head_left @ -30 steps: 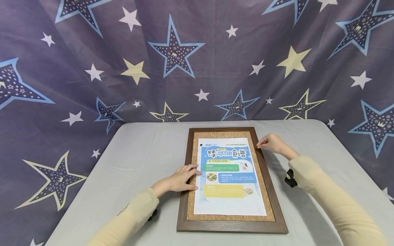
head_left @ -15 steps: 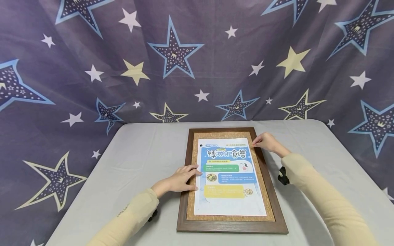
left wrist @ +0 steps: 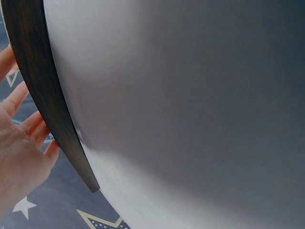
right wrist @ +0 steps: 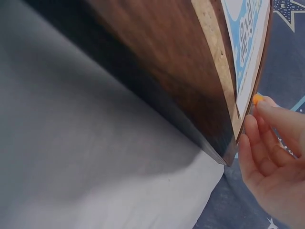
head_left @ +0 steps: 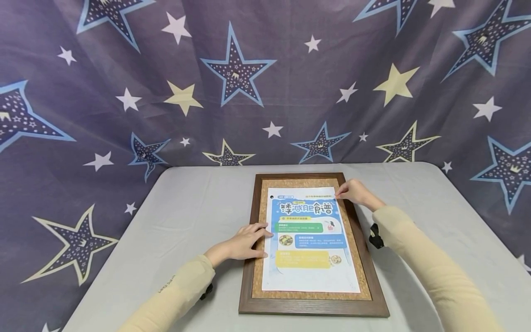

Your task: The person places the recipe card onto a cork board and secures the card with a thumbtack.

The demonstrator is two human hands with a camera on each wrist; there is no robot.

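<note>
Left hand (head_left: 239, 242), grip released, fingers on the left edge of a white paper sheet (head_left: 309, 237), printed blue header above green, blue, yellow panels. Sheet lies on a brown-wood-framed tan cork board (head_left: 298, 183), grey bench (head_left: 195, 198) beneath. Right hand (head_left: 357, 192) pinches small orange object (right wrist: 258, 98) at sheet's upper right corner.

The person's bare left hand (head_left: 242, 243) had fingers extended, thumb apart; cream-sleeved left forearm (head_left: 178, 290) slanted in from lower left. Bare right hand (head_left: 357, 192) sat farther forward, thumb and forefinger pinched; cream-sleeved right forearm (head_left: 427, 265) reached diagonally in from lower right.
</note>
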